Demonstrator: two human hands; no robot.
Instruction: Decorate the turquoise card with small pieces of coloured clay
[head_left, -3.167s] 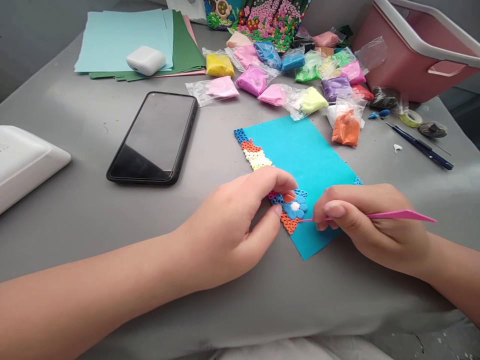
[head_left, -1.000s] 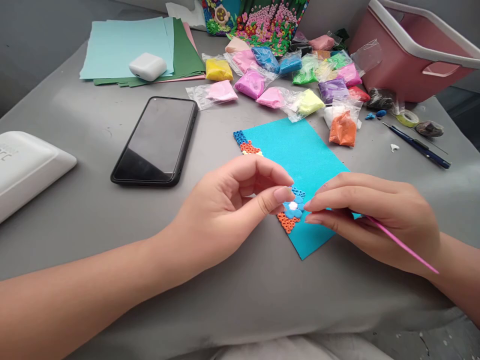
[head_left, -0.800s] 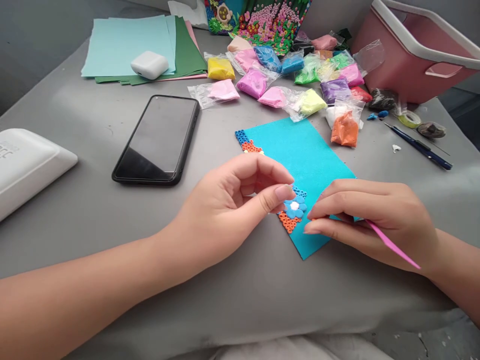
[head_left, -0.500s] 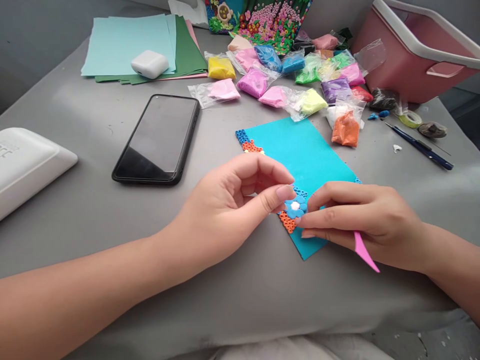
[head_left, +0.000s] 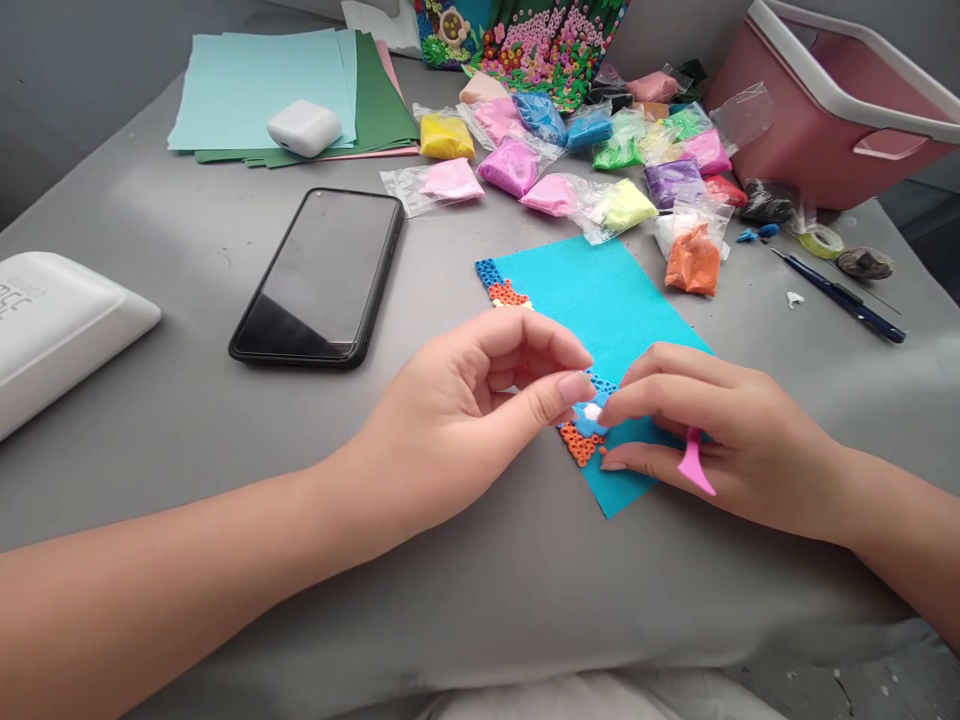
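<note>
On my feed the turquoise card (head_left: 600, 310) lies on the tabletop (head_left: 450, 620) right of centre in the frame, with the left hand (head_left: 480, 400) over its left edge and the right hand (head_left: 739, 430) over its lower right part. My left thumb and forefinger curl toward each other just beside the blue flower (head_left: 592, 412), and I cannot tell whether they pinch anything; my right hand keeps the pink tool (head_left: 697, 465) tucked between its fingers, forefinger tip at the flower's right side, thumb tip beside a tiny orange bit (head_left: 603, 451) near the orange rings (head_left: 580, 446).
</note>
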